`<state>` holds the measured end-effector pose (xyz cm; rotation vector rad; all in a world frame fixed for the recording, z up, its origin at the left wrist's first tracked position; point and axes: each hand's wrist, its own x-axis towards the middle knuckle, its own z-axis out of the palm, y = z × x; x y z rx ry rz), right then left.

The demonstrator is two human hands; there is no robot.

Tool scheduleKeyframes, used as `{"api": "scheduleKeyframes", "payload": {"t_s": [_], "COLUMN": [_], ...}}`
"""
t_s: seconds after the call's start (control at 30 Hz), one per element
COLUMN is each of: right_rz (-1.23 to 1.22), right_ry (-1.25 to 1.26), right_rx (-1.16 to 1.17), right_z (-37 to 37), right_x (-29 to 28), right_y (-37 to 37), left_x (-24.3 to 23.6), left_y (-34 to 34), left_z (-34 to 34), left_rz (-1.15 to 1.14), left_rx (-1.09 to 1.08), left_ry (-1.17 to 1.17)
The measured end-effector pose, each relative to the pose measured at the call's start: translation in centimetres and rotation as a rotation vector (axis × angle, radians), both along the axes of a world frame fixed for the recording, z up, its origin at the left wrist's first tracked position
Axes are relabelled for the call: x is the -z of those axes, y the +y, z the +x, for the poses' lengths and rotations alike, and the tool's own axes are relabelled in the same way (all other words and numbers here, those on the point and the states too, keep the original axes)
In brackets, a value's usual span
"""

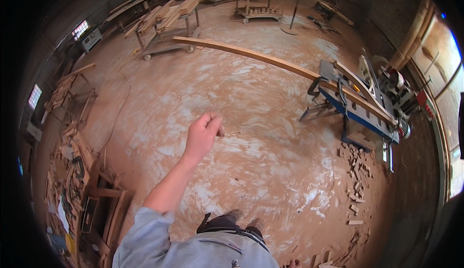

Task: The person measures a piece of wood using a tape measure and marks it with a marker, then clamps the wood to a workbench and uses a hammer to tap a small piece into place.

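My left hand (pixel 204 131) is raised out in front of me, above the dusty floor. Its fingers are loosely curled in and slightly smeared by motion; I see nothing held in them. Only a few fingertips of my right hand (pixel 293 264) show at the lower edge, by my grey shirt, so its grip is hidden. Neither hand touches any wood or machine. A long wooden beam (pixel 251 55) stretches across from the far left and rests on a blue-edged machine table (pixel 360 104) at the right, where black clamps (pixel 315 86) stand beside it.
Wood offcuts (pixel 356 186) lie scattered below the machine. At the left stands a cluttered workbench (pixel 108 210) with tools and scraps. A wheeled cart (pixel 166 26) stacked with boards stands far left, another cart (pixel 261 10) farther back. A cable (pixel 126 98) runs along the floor.
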<state>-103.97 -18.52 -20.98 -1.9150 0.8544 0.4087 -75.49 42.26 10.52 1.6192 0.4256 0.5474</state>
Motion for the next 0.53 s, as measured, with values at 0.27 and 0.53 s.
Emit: {"api": "scheduleKeyframes", "payload": {"t_s": [0.27, 0.53], "right_rz": [0.046, -0.032], "right_ry": [0.03, 0.314], "right_rx": [-0.214, -0.239], "right_z": [7.9, 13.8], "right_x": [9.0, 4.4], "right_y": [-8.1, -9.1], "left_x": [-7.5, -11.5], "left_y": [-7.3, -17.4], "left_z": [-8.2, -11.9], "left_rz": [0.7, 0.985], "left_rx": [-0.058, -0.14], "left_ry": [-0.502, -0.946]}}
